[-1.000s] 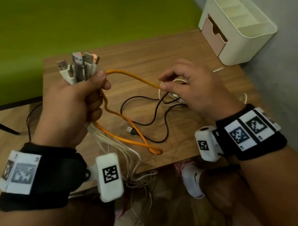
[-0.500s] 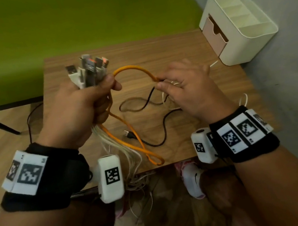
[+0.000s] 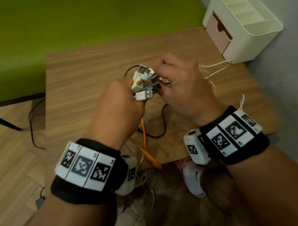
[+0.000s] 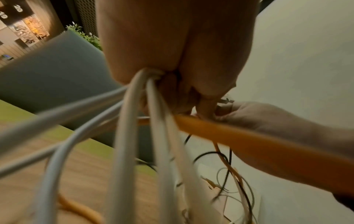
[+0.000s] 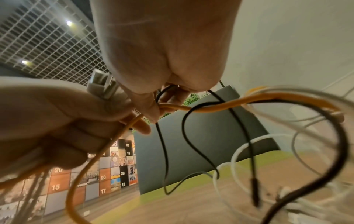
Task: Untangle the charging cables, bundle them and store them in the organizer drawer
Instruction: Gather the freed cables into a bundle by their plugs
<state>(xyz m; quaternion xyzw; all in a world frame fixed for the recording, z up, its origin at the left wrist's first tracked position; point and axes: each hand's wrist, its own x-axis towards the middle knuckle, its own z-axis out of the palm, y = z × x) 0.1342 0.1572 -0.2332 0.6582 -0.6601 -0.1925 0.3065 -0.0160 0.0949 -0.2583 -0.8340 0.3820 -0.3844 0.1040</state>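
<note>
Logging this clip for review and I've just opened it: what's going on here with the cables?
A person is gathering charging cables over a small wooden table. The left hand grips a bunch of USB plugs, mostly on white cables that hang below the fist. The right hand meets it at the plugs, fingers curled around an orange cable and a thin black cable. Loose cable lies on the table. The cream organizer stands at the far right corner, drawer apparently closed.

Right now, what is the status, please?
Left hand grips plugs. Right hand pinches orange cable. Organizer drawer shut.
</note>
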